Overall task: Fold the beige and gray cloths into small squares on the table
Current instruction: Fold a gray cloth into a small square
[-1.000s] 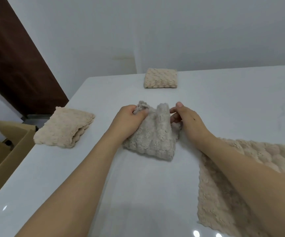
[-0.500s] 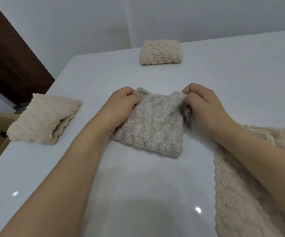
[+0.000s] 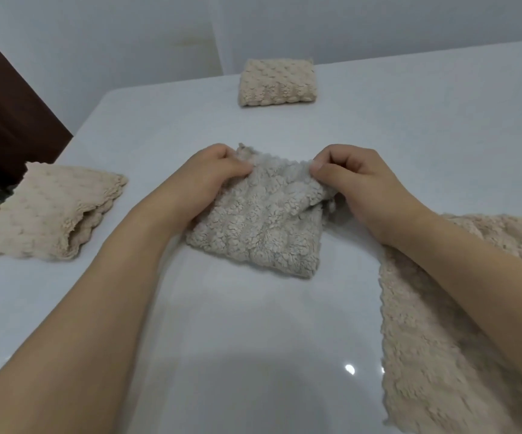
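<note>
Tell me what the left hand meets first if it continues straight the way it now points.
The left hand points up-right; past the fluffy gray cloth it pinches, probably the folded beige cloth square, though depth is unclear.

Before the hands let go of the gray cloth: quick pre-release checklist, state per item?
1. Left hand pinching a far corner of the gray cloth: ok.
2. Right hand pinching the other far corner: ok.
3. Gray cloth folded to a small square: ok, roughly; right edge bunched.
4. Layers aligned inside the fold: cannot tell.
5. Clear of the unfolded beige cloth: not ok, right forearm lies across it.
6. Two folded beige cloths, left and far, out of the way: ok.
</note>
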Available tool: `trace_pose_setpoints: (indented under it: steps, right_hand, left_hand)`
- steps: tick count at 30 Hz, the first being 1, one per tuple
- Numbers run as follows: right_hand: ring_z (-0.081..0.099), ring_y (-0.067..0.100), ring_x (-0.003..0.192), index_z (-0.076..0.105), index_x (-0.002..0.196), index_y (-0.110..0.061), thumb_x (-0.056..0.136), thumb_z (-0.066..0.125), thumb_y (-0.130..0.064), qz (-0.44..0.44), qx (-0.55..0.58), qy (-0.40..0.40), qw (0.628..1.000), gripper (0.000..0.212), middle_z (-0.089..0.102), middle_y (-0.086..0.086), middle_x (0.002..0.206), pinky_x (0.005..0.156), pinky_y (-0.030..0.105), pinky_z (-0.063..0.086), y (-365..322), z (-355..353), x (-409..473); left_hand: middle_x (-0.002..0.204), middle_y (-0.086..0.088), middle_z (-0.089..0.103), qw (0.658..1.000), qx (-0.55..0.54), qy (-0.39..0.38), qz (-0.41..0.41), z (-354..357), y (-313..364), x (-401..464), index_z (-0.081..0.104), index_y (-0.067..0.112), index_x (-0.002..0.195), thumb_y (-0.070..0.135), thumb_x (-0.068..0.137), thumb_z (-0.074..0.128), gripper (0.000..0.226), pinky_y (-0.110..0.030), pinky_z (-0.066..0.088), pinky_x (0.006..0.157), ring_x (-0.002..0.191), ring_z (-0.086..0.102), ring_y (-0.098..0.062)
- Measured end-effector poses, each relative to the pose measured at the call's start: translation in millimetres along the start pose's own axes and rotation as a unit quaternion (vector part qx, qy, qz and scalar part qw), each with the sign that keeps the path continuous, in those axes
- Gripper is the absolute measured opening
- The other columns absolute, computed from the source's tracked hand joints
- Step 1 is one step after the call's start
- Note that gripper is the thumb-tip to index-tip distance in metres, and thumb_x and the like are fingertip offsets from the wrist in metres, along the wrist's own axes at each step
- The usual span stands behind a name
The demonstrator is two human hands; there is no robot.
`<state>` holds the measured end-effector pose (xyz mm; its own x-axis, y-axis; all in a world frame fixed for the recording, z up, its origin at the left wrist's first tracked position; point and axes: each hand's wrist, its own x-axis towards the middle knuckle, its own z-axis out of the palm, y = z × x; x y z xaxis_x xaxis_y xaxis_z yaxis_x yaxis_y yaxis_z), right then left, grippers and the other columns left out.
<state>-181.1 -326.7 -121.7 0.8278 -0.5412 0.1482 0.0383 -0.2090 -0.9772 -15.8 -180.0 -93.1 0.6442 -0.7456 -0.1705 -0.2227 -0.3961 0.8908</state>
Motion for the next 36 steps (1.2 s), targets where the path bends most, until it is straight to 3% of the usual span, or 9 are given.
trace_pose_setpoints:
  steps: [3,7,12,15,21,24,27,31,36]
  right_hand:
    - [0.043,0.014,0.062,0.05,0.071,-0.003,0.093,0.058,-0.036,0.002,-0.053,0.046,0.998,0.04,0.044,0.003,0.066,0.063,0.03,0.036,3,2,1]
    - [0.046,0.012,0.067,0.049,0.071,0.005,0.094,0.056,-0.039,-0.006,-0.173,0.092,0.981,0.051,0.045,0.0,0.073,0.069,0.031,0.039,5,4,3]
    - [0.03,0.013,0.058,0.033,0.061,-0.012,0.092,0.051,-0.049,0.004,-0.136,0.085,0.987,0.051,0.029,-0.007,0.056,0.059,0.032,0.027,4,7,0]
    - [0.038,0.016,0.062,0.037,0.061,-0.019,0.078,0.058,-0.044,0.027,-0.053,0.079,0.995,0.037,0.039,-0.007,0.059,0.06,0.035,0.032,3,7,1]
    - [0.046,0.022,0.062,0.05,0.079,-0.016,0.083,0.065,-0.03,0.004,-0.019,0.066,0.998,0.021,0.052,0.013,0.07,0.06,0.038,0.039,1,6,0]
    - [0.05,0.019,0.063,0.055,0.077,-0.006,0.085,0.063,-0.029,0.001,-0.012,0.083,0.996,0.025,0.055,0.005,0.067,0.064,0.034,0.041,1,4,3]
    - [0.047,0.022,0.058,0.057,0.069,-0.013,0.081,0.063,-0.029,0.016,0.012,0.099,0.995,0.021,0.054,0.003,0.06,0.063,0.036,0.04,3,1,5]
    - [0.047,0.025,0.061,0.058,0.075,-0.004,0.08,0.066,-0.034,0.019,-0.002,0.104,0.994,0.031,0.053,0.017,0.066,0.059,0.043,0.043,3,2,5]
    - [0.049,0.02,0.06,0.059,0.078,-0.003,0.083,0.066,-0.031,0.016,-0.052,0.113,0.992,0.029,0.056,0.013,0.068,0.059,0.035,0.043,6,3,6]
  left_hand:
    - [0.098,-0.023,0.072,1.0,0.021,-0.003,0.012,-3,-5,2,0.064,-0.002,0.102,0.037,0.082,0.066,0.044,-0.047,0.054,0.083,0.084,0.068,-0.033]
    - [0.082,-0.02,0.068,0.994,0.099,0.018,0.029,1,-6,7,0.064,-0.005,0.092,0.045,0.097,0.053,0.052,-0.038,0.05,0.074,0.072,0.061,-0.023]
    - [0.071,-0.01,0.052,0.974,0.208,0.072,0.058,8,-4,10,0.051,0.003,0.072,0.042,0.103,0.04,0.051,-0.036,0.041,0.065,0.066,0.048,-0.02]
    - [0.065,-0.004,0.045,0.957,0.266,0.092,0.076,10,-2,9,0.039,0.012,0.067,0.042,0.104,0.035,0.048,-0.034,0.028,0.055,0.06,0.04,-0.018]
    - [0.074,-0.003,0.051,0.875,0.44,0.161,0.118,8,3,-8,0.044,0.011,0.106,0.033,0.098,0.044,0.023,-0.04,0.041,0.064,0.074,0.053,-0.033]
    - [0.075,0.005,0.05,0.903,0.343,0.142,0.215,8,21,-41,0.047,0.018,0.098,0.021,0.085,0.052,0.014,-0.035,0.037,0.058,0.068,0.05,-0.015]
    - [0.063,0.009,0.052,0.945,0.242,0.019,0.221,33,33,-73,0.053,0.02,0.072,0.037,0.075,0.055,0.018,-0.027,0.039,0.056,0.059,0.049,-0.006]
    - [0.072,0.008,0.048,0.895,0.391,0.022,0.212,66,25,-81,0.04,0.023,0.061,0.062,0.083,0.047,0.045,-0.036,0.044,0.061,0.069,0.051,-0.013]
    - [0.069,0.005,0.047,0.891,0.394,0.056,0.217,72,13,-74,0.035,0.02,0.063,0.04,0.083,0.05,0.032,-0.035,0.041,0.058,0.068,0.047,-0.019]
